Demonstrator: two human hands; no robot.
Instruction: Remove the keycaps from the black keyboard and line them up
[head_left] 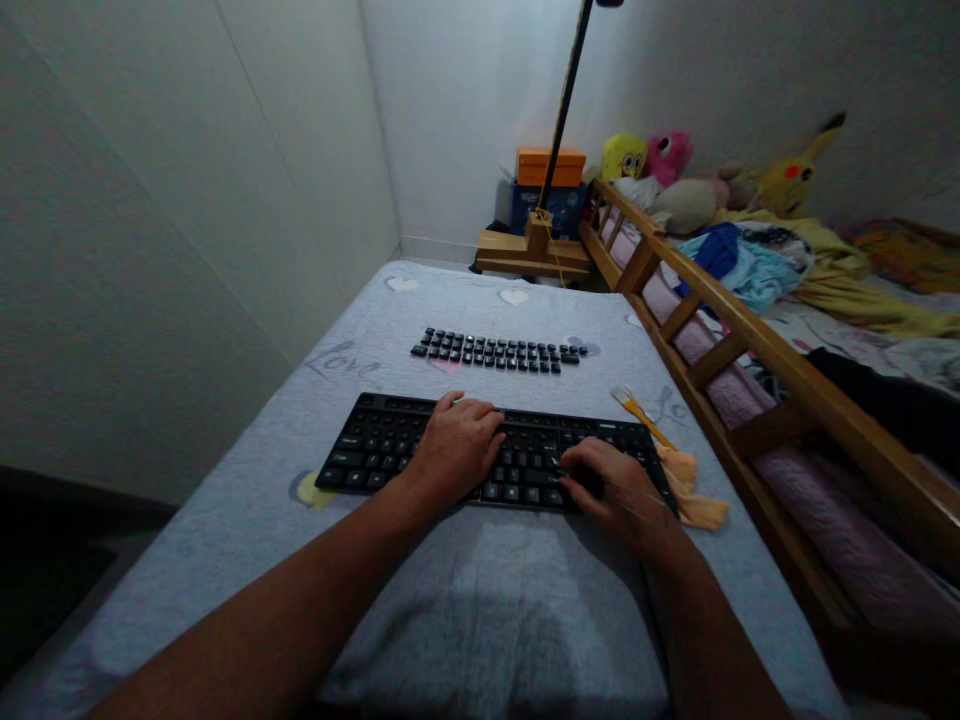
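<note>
From where I'm stood, the black keyboard lies flat on a pale blue cloth printed w/ hearts & lettering, both hands over it. L hand rests on its middle, fingers loosely bent & let go, nothing seen gripped, thumb side toward the R hand. R hand is at the R part, thumb & index tips v. close together just over the keys there; can't tell if they're pinching smth small, as a shiny bit shows by the tips. Beyond the keyboard, well apart from the hands, loose keys sit in neat rows on the cloth. Just past the keyboard's R end: a brush w/ orange handle, & nr R wrist a crumpled orange rag, partly against the keyboard's edge. Wooden bed rail runs along the R side, soft toys behind it
</note>
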